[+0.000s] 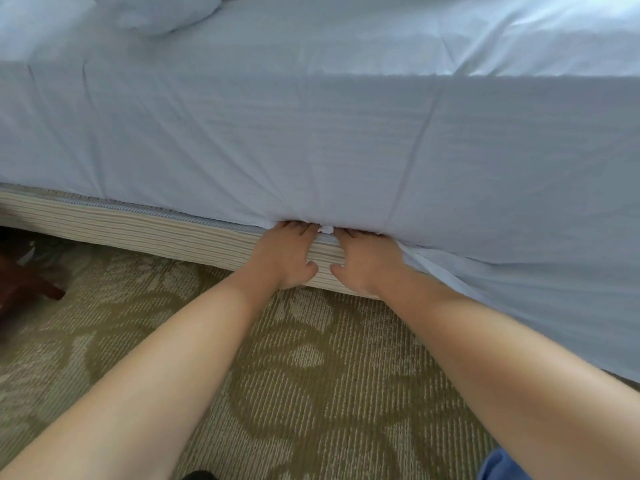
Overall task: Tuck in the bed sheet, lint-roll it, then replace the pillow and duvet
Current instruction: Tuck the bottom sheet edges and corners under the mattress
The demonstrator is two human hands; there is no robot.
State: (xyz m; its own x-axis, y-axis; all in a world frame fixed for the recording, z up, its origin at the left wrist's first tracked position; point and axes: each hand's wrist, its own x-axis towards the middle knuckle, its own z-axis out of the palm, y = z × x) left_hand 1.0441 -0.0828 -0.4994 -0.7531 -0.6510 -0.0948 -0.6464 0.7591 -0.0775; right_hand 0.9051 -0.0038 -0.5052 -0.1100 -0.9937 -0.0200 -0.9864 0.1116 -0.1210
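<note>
bed (145, 233) | sheet (311, 140) draped over mattress; pillow (156, 12) on top (far left) | carpet (311, 375) below

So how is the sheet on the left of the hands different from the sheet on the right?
Left of the hands, the sheet ends at the mattress's bottom edge, so the striped bed base shows. Right of the hands, the sheet hangs loose towards the carpet, covering the base. Both parts are white and creased.

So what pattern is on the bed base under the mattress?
The bed base has thin horizontal stripes in cream and tan, clearest in the head view.
</note>
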